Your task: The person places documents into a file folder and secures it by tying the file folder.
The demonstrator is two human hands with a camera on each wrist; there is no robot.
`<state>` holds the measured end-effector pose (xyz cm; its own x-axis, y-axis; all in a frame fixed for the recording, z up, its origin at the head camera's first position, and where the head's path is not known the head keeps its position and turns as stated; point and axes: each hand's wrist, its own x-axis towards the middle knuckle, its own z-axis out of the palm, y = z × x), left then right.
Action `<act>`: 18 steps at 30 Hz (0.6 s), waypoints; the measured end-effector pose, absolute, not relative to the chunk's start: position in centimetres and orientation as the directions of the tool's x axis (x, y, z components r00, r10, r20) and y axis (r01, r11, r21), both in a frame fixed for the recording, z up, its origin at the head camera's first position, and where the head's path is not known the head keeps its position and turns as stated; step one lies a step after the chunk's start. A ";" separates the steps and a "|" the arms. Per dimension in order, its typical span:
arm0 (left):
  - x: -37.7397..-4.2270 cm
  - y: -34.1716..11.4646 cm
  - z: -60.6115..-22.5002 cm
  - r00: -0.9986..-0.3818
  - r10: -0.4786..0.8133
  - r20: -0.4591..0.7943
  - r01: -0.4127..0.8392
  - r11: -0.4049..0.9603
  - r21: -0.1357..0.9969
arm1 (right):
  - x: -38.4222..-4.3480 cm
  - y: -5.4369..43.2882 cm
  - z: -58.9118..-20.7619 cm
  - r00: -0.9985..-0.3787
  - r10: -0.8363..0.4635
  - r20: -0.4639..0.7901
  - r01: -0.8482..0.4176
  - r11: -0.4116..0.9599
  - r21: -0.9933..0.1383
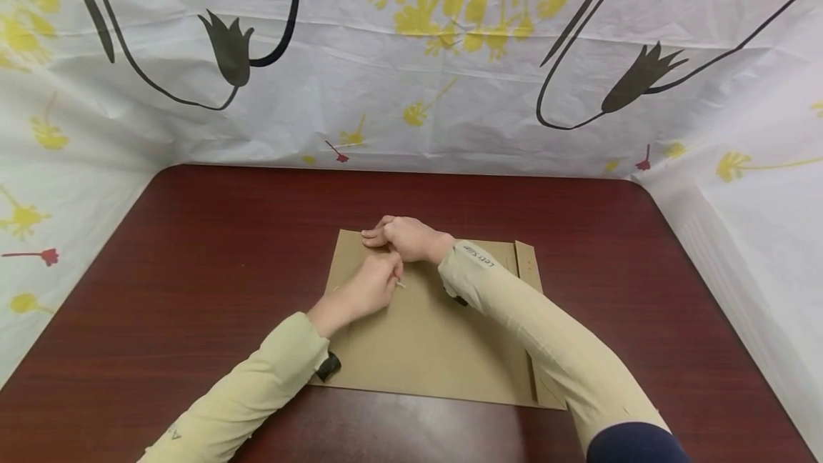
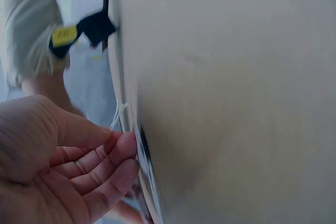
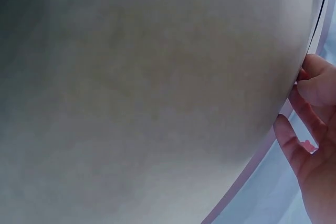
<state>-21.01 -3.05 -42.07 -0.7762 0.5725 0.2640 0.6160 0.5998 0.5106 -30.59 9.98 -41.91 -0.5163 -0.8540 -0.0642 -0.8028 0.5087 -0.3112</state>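
Note:
A flat brown kraft document folder (image 1: 444, 341) lies in front of me, a folded strip along its right side. Over its upper left part, my left hand (image 1: 369, 284) pinches a thin white string (image 2: 115, 116) between thumb and fingers; a short white end (image 1: 401, 284) pokes out beside them in the head view. Just beyond it, my right hand (image 1: 411, 236) rests on the folder near the far edge, fingers reaching left. The right wrist view shows the fingertips of the right hand (image 3: 320, 98) against the folder's surface (image 3: 157, 103). The two hands overlap in the head view.
The dark red-brown table (image 1: 225, 249) extends around the folder on every side. A white cloth (image 1: 424, 134) with yellow and grey flower prints hangs behind and along both sides. Dark wrist straps (image 1: 328, 366) sit at the light sleeves (image 1: 257, 377).

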 end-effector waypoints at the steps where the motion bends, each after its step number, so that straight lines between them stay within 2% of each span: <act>1: -20.7 -2.7 -42.0 -0.771 0.588 0.245 0.619 0.602 0.505 | -30.6 10.0 -41.9 -0.518 -0.853 -0.061 -0.802 0.510 -0.310; 9: -19.2 -1.0 -41.6 -0.758 0.645 0.099 0.625 0.673 0.396 | -30.7 10.2 -41.9 -0.509 -0.860 -0.020 -0.819 0.492 -0.294; 14: -18.3 -0.8 -41.4 -0.744 0.663 0.086 0.654 0.696 0.296 | -30.7 10.1 -41.9 -0.498 -0.867 -0.017 -0.828 0.481 -0.289; 18: -17.4 -0.9 -41.2 -0.742 0.665 0.086 0.656 0.694 0.298 | -30.7 10.0 -41.9 -0.503 -0.864 -0.025 -0.823 0.487 -0.293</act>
<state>-17.44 -0.94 -41.17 -0.7423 0.6645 0.0860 0.6556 0.6938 0.2980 -30.67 9.98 -41.94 -0.5026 -0.8641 -0.0251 -0.8227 0.4870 -0.2933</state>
